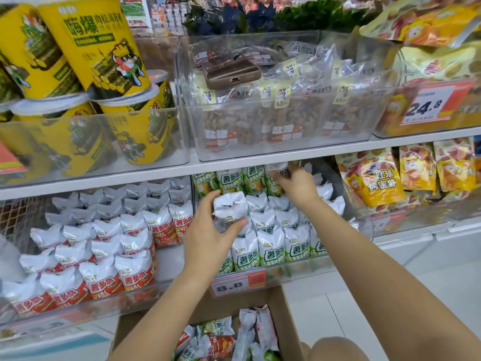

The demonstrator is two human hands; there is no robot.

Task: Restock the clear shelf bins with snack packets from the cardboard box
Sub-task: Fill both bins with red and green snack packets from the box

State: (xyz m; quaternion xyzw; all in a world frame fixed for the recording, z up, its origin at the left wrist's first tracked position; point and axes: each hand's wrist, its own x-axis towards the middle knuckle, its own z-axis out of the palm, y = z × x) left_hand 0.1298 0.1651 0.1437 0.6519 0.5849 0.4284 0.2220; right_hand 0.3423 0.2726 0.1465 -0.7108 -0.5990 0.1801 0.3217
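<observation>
While both arms reach into a clear bin (363, 230) on the lower shelf, the left hand (210, 237) pinches a white snack packet (229, 205) between thumb and curled fingers, holding it just above the rows of green-and-white packets (270, 246) standing upright in that bin. Farther in and to the right of it, the right hand (296, 185) grips a second white packet (279, 169) at the back row, close under the edge of the upper shelf (260, 162). Below the left forearm sits an open cardboard box (283, 308) with a loose jumble of green and red packets (221, 340) inside. Left of the left hand, a neighbouring bin (169, 285) holds rows of red-and-white packets (130, 277). Under the left wrist, a price tag (238, 282) reading 8.8 hangs on the bin's front. Above both hands, another clear bin (192, 142) holds bagged nuts with a brown phone (231, 72) lying on top; yellow tubs (96, 45) stand to its left.
</observation>
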